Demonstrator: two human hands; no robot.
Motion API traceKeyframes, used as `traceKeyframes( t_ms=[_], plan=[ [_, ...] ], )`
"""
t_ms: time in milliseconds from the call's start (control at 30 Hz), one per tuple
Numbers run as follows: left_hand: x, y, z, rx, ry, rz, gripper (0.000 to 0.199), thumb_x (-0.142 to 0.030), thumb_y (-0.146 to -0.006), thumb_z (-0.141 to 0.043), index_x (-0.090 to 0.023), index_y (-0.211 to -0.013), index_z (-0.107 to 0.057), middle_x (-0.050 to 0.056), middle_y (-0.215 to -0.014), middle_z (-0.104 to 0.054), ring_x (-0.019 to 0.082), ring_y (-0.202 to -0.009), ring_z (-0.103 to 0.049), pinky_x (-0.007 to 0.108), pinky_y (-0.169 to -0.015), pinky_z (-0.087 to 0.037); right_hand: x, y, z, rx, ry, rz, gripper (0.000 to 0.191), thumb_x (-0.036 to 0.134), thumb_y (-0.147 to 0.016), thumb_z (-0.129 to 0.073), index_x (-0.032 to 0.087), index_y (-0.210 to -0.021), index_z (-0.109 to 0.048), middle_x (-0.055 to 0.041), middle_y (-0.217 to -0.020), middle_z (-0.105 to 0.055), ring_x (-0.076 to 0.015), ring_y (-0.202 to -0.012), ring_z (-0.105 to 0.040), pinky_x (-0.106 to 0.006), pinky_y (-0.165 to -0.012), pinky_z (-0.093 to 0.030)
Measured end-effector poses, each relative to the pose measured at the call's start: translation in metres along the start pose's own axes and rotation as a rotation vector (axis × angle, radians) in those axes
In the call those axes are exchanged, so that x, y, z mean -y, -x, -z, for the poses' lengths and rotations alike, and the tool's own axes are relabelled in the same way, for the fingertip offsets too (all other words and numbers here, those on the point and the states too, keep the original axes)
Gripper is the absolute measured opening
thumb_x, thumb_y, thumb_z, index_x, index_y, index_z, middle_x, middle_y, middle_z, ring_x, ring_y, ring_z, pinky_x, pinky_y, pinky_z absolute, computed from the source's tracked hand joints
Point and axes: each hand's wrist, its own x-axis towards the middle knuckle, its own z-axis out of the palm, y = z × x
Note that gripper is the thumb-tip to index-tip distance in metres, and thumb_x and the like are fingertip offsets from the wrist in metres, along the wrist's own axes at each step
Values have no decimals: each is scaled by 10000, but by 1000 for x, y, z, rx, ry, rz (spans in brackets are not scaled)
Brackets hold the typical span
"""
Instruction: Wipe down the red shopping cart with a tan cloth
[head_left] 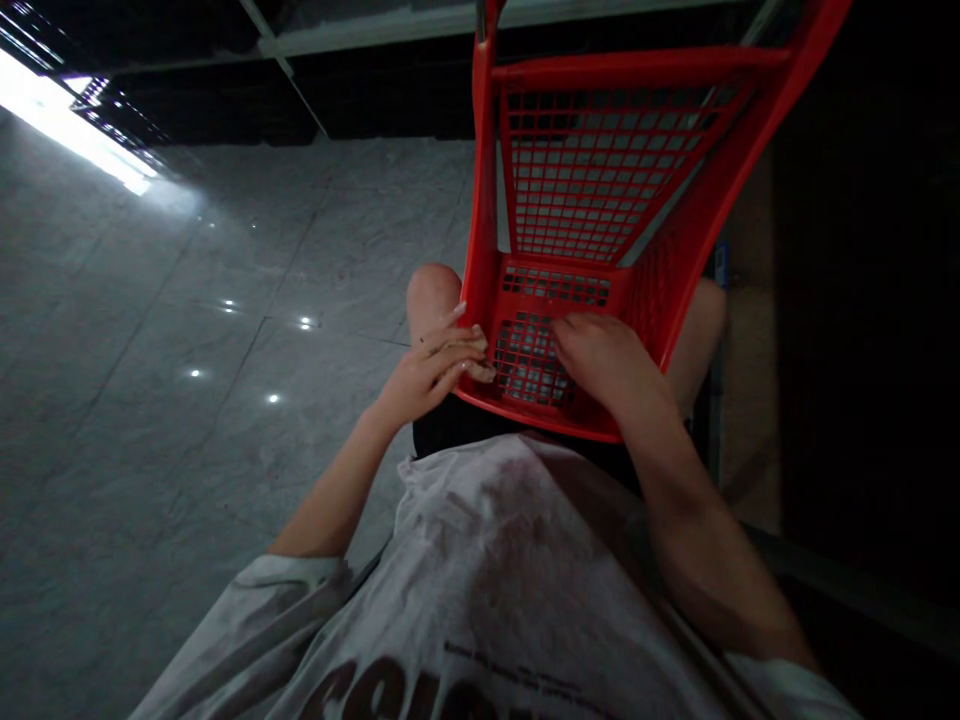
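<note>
A red plastic shopping basket (637,72) with grid-patterned sides stands between the person's knees, its opening facing up. At the basket's left near rim, my left hand (431,375) is closed on a crumpled beige cloth (480,372), pressing it along the wall. My right hand (600,352) reaches inside the basket, over the gridded bottom. Its fingers curl downward, and whatever they may hold is hidden beneath them.
Grey glossy floor tiles (187,420) with light reflections spread out on the left. Dark shelving with a pale metal frame (360,32) runs across the top. A brown strip (750,400) borders a dark area on the right.
</note>
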Motion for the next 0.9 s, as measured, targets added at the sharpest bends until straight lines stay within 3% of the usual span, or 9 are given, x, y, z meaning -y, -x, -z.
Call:
traceKeyframes(
  t_ms=[100,167,267,400,533,667,767,900],
  plan=[
    [10,-34,-7,-70,-61,72,293,-242,-1061,-427,-201,-1206,-679,96,-1340,-672,247,-1451,-498,556,-1220,-410,1,7,2,-48,-5,28,222,126,-978,-489,108,-1021,-706,-162,-979,-746,-281,-915,-686,-385,-795,-464],
    [-4,-37,-19,-125,-158,127,308,-214,-1055,-420,-188,-1229,-674,101,-1375,-656,267,-1506,-422,576,-1232,-387,2,20,3,-118,-40,47,239,150,-990,-487,119,-1066,-712,-151,-1027,-756,-272,-944,-680,-384,-831,-466],
    [-40,-7,-36,-136,-263,135,342,-162,-1038,-434,-199,-1304,-645,88,-1359,-674,246,-1409,-532,521,-1217,-425,4,50,3,-231,-116,79,250,180,-997,-492,145,-1088,-722,-123,-1058,-768,-248,-951,-672,-371,-857,-460],
    [-74,28,-47,-116,-306,96,296,-159,-1026,-476,-211,-1252,-661,63,-1212,-733,206,-1165,-664,421,-1108,-514,7,78,-5,-331,-109,118,241,198,-964,-517,171,-825,-712,-76,-787,-730,-215,-753,-619,-362,-752,-419],
    [-100,-1,-75,-32,-419,143,259,-259,-1055,-449,-176,-1084,-692,87,-1085,-739,224,-972,-685,382,-865,-552,3,80,-17,-494,-229,89,262,192,-926,-497,210,-687,-603,-41,-649,-638,-188,-646,-542,-346,-675,-388],
    [-122,-32,-106,163,-500,-54,307,-251,-1044,-434,-106,-1201,-654,125,-1045,-718,248,-935,-674,396,-805,-520,-2,78,-27,-646,-403,55,307,203,-941,-409,245,-650,-497,-36,-603,-577,-194,-622,-521,-358,-679,-390],
    [-100,-19,-89,195,-495,-121,281,-209,-1028,-447,-123,-1212,-640,138,-1201,-700,236,-953,-670,384,-784,-517,-1,81,-29,-632,-466,-24,329,254,-964,-366,255,-651,-469,-49,-617,-583,-206,-637,-544,-380,-705,-403],
    [-39,16,-34,110,-480,-176,287,-255,-1047,-443,-226,-1288,-597,63,-1199,-715,236,-993,-658,421,-891,-529,4,82,-28,-559,-466,-135,384,337,-977,-304,266,-637,-467,-68,-632,-600,-224,-671,-585,-410,-745,-438]
  ],
)
